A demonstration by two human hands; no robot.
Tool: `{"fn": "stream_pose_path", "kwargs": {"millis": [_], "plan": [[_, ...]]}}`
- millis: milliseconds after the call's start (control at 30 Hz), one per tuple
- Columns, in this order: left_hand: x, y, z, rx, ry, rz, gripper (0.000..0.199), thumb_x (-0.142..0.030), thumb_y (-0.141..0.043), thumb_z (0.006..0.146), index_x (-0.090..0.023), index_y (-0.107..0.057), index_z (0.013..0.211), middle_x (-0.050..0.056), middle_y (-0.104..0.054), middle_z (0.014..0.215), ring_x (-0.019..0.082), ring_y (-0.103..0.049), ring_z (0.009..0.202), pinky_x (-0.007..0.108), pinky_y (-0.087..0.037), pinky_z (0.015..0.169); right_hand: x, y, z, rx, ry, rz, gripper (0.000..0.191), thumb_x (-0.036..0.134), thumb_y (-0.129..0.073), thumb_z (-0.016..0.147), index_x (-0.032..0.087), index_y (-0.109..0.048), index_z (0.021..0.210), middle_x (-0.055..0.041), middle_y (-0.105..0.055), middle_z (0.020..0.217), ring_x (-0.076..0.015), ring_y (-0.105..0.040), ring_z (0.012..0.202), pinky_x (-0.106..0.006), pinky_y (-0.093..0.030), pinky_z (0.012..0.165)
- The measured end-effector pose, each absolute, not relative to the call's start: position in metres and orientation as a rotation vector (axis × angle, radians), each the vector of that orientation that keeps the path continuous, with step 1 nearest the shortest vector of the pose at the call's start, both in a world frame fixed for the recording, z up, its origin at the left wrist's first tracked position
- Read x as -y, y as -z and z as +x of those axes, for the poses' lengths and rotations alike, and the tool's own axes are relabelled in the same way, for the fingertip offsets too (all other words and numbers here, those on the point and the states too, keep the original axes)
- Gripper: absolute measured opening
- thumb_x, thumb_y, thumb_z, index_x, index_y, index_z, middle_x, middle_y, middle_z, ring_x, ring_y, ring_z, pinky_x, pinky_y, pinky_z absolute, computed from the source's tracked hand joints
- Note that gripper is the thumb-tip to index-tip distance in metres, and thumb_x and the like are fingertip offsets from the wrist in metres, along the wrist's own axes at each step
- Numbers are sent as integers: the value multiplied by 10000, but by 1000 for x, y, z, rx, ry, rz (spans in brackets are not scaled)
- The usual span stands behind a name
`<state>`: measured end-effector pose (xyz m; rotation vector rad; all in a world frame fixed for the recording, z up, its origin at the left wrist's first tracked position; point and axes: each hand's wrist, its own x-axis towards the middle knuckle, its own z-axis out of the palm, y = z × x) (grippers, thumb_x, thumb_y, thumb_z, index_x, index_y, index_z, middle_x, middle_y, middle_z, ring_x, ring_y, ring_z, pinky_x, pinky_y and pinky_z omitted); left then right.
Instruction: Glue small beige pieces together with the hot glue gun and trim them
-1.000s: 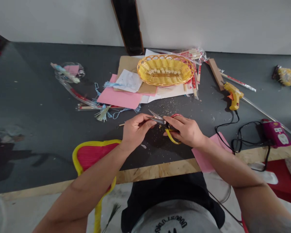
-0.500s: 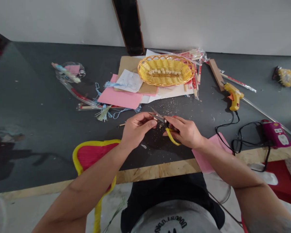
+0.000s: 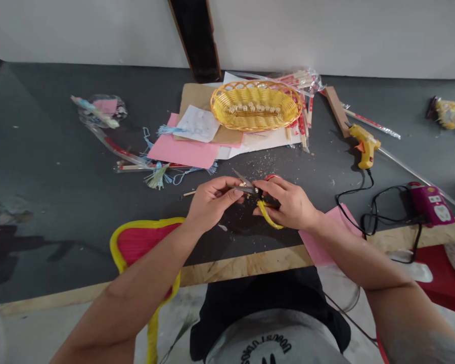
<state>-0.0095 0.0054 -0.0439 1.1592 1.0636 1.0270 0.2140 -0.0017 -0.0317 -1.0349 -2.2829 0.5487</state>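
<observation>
My right hand (image 3: 293, 205) grips a pair of scissors (image 3: 264, 208) with yellow and red handles. Their blades are spread and point left, at the fingertips of my left hand (image 3: 212, 202). Thumb and fingers of that hand pinch a small pale piece (image 3: 243, 185), which lies by the blades; its kind is too small to make out. Past the left knuckles a thin wooden stick (image 3: 188, 193) shows; whether the hand holds it is hidden. Pale crumbs (image 3: 263, 164) are scattered on the dark table around both hands.
Behind the hands, a yellow woven basket (image 3: 256, 121) holds a row of small pale pieces. Pink paper (image 3: 185, 152), tassels (image 3: 158, 176) and wrapped chopsticks (image 3: 305, 121) lie about it. At right are a yellow glue gun (image 3: 366, 146), its cord and a purple power box (image 3: 432, 205).
The scissor blades are spread wider and now reach around the pale piece at my left fingertips. My head view has shifted slightly; both hands stay in nearly the same place.
</observation>
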Motion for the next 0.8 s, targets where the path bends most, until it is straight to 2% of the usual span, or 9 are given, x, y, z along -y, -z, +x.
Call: {"fn": "stream_pose_path", "kwargs": {"millis": [467,800], "plan": [[-6,42,-10,-1016,-973,1266,242,-399,-779,788,-191,-764,911,49,-757,773,150,-686,637,250,-568,618,1,33,217,2283,-588,-1022,525,490,-655,894,150,-582,1288,-136,-702,1062,-225,-687,948,-341,-585,819],[-4,41,-10,-1004,-976,1252,225,-397,-777,790,-193,-756,882,54,-755,823,137,-676,631,243,-566,616,2,32,218,2308,-558,-1010,553,532,-631,898,137,-587,1282,-136,-699,1085,-209,-689,911,-331,-579,810]]}}
